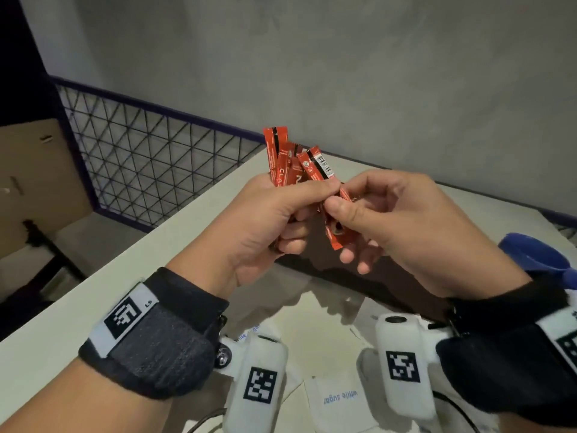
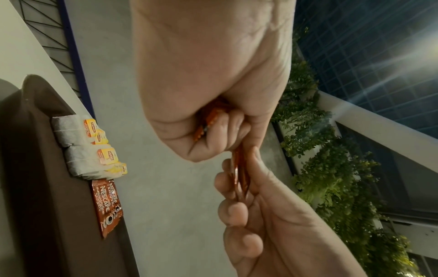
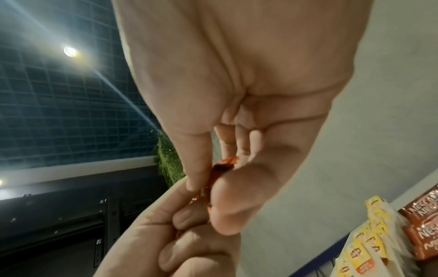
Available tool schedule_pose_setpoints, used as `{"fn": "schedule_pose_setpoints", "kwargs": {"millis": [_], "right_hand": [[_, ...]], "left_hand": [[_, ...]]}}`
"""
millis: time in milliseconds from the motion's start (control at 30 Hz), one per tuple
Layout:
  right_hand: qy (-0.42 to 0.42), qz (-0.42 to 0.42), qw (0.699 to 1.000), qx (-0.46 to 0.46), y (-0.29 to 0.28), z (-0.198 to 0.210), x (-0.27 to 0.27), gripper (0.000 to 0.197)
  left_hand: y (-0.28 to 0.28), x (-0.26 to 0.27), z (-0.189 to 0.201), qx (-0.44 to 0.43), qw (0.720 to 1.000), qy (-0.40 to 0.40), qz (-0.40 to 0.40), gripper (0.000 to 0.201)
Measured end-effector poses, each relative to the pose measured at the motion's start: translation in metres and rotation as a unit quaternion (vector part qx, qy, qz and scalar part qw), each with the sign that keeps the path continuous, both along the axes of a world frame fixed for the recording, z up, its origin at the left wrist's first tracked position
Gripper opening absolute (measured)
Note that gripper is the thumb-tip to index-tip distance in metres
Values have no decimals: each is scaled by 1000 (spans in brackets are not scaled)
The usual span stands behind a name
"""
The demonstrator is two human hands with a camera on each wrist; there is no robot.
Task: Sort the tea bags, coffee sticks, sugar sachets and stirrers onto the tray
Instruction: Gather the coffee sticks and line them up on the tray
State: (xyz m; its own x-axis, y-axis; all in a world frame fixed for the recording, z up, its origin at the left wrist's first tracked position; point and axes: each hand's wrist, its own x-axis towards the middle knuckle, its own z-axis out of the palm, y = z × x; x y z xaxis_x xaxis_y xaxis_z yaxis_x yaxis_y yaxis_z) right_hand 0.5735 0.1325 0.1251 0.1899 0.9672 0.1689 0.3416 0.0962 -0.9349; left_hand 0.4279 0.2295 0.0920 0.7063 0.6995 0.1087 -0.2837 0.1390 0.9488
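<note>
My left hand (image 1: 281,210) grips a bunch of red coffee sticks (image 1: 282,157), raised above the table; their tops fan out above my fist. My right hand (image 1: 352,210) pinches one red coffee stick (image 1: 335,235) between thumb and forefinger, right beside the bunch. In the left wrist view the dark brown tray (image 2: 47,168) holds a row of tea bags (image 2: 80,150) with yellow tags and a couple of coffee sticks (image 2: 106,204) beside them. The right wrist view shows those tea bags (image 3: 365,249) and coffee sticks (image 3: 426,224) at its lower right. White sugar sachets (image 1: 340,398) lie on the table under my wrists.
The white table (image 1: 62,323) ends at the left edge near a wire mesh panel (image 1: 150,157). A grey wall (image 1: 343,73) stands behind. A blue object (image 1: 537,251) sits at the right. A cardboard box (image 1: 28,182) stands off to the left.
</note>
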Motion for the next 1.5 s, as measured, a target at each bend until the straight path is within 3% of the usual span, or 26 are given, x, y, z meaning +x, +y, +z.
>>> {"fn": "schedule_pose_setpoints", "kwargs": {"millis": [133,400,533,700,800,967,1100,1233,1333,1500], "right_hand": [[45,-6,999,4,-3,1,1,22],[20,-93,991,95,-2,2,12,2],[-34,-98,983,151,1,-2,12,21],[-26,-48,989,137,3,-7,5,17],[-60,-43,988,135,4,-7,6,22],[-43,-67,990,119,5,-10,11,25],[10,-84,991,105,6,-9,11,5],[49,-105,988,99,4,-6,12,4],[96,-151,978,108,3,-3,16,4],[99,-126,985,66,0,0,11,2]], "left_hand": [[-1,-1,0,12,1000,-6,6,25],[4,-1,0,-62,997,-28,37,22],[2,0,0,-81,996,-28,27,19],[0,1,1,-77,996,-39,5,18],[0,1,1,-72,997,-35,11,16],[-1,1,1,-87,996,-28,23,8],[0,0,0,-81,996,-28,30,14],[0,1,0,-77,996,-28,30,18],[0,1,0,-72,996,-26,39,32],[0,3,0,-52,997,-11,53,20]]}}
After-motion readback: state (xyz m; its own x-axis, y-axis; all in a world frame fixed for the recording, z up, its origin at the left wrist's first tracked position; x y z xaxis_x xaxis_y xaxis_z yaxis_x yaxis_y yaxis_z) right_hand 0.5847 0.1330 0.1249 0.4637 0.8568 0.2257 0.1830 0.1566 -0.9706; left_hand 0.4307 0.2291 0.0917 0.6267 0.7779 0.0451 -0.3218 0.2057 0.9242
